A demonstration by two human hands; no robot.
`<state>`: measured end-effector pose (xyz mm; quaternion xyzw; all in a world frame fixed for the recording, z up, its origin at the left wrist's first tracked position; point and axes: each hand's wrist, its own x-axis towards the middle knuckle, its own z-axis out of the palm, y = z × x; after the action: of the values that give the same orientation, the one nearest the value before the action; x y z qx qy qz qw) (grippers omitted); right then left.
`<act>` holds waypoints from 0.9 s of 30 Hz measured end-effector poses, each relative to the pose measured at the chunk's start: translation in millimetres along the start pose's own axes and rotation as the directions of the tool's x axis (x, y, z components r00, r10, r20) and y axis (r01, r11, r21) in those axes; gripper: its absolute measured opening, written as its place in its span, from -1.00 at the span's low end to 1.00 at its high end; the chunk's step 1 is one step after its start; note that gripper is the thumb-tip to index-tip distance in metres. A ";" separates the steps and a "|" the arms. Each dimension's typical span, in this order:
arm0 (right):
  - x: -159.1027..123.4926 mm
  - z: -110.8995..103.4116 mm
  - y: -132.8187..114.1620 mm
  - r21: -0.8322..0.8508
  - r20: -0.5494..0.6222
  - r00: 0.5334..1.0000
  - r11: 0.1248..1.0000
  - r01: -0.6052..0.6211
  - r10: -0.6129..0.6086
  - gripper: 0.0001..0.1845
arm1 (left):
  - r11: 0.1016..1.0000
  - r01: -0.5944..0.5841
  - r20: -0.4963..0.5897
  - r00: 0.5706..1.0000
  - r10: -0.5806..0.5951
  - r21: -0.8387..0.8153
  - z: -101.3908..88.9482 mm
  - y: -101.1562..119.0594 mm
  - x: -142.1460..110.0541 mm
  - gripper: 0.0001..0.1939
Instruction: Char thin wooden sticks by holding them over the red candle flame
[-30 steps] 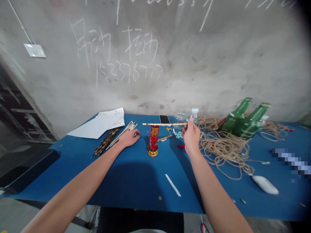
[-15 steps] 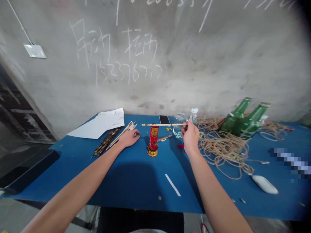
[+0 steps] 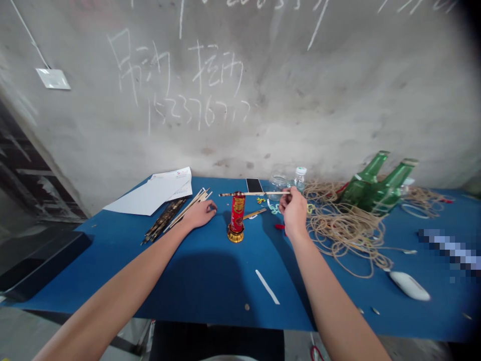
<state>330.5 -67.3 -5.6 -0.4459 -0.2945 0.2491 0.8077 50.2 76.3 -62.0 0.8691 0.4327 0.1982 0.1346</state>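
My right hand point(image 3: 294, 209) pinches one end of a thin wooden stick point(image 3: 253, 193) and holds it level. The stick's far left part is blackened, with dark patches along the rest, and it passes over the top of a red candle point(image 3: 238, 213). Gold lettering covers the candle, which stands upright on a gold base; I cannot make out a flame. My left hand point(image 3: 200, 214) rests on the table left of the candle, fingers loosely curled with a gap to the thumb, holding nothing. Beside it lie pale sticks point(image 3: 190, 205) and a bundle of dark, charred sticks point(image 3: 164, 221).
White papers point(image 3: 160, 193) lie back left on the blue table point(image 3: 203, 281). A phone point(image 3: 254, 185), a glass jar point(image 3: 278, 186) and a small bottle point(image 3: 300, 178) are behind. Tangled twine point(image 3: 345, 228) and green bottles point(image 3: 391, 188) fill the right, near a white mouse-shaped object point(image 3: 409, 286).
The stick has turned slightly in my right hand; its left end looks darker and its marks have shifted. My left hand and the candle stay in place.
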 end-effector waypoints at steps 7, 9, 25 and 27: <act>1.2 -0.3 1.5 0.009 0.019 1.000 1.000 0.011 -0.011 -0.64 | 1.000 -0.001 0.000 1.000 0.001 0.007 1.1 0.0 0.3 -0.75; 0.3 0.7 0.0 0.008 0.016 1.000 1.000 0.008 -0.008 -0.64 | 1.000 -0.001 0.000 1.000 0.001 0.003 1.2 -0.2 0.2 -0.76; 0.3 -0.1 -0.4 0.007 0.021 1.000 1.000 0.016 -0.016 -0.61 | 1.000 -0.005 -0.001 1.000 0.005 -0.010 1.8 -2.5 0.9 -0.77; 0.6 -0.6 0.0 0.009 0.024 1.000 1.000 0.019 -0.019 -0.60 | 1.000 -0.007 0.001 1.000 0.007 -0.009 1.7 -2.4 0.7 -0.78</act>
<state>331.4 -67.3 -5.8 -0.4365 -0.3072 0.2481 0.8084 49.7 78.2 -64.3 0.8701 0.4287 0.2002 0.1379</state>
